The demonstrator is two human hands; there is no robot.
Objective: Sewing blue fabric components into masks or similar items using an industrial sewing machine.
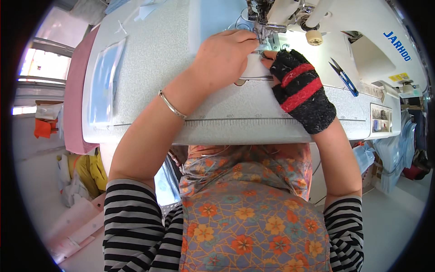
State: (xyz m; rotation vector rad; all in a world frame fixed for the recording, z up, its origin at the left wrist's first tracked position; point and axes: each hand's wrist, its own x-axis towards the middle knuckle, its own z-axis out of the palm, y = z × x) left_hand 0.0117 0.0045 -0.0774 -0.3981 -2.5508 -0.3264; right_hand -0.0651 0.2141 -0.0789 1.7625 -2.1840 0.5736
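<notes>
My bare left hand [226, 58], a silver bangle on its wrist, lies over the near edge of a piece of light blue fabric [212, 20]. Its fingers are bent together on the fabric, their tips right beside the presser foot [263, 37] of a white sewing machine [380, 34]. On the right of the foot is my right hand [302, 88], in a black fingerless glove with red stripes. Its fingers are curled, thumb and forefinger close together near the metal plate [274, 41]. Whatever they pinch is too small or hidden to make out.
Blue-handled thread snips [344, 77] lie right of my gloved hand. Another light blue piece [103, 86] rests at the table's left. A ruler scale [235, 119] runs along the front edge. A small compartment tray [381, 120] is set into the right corner. Blue pieces [394, 154] hang beyond it.
</notes>
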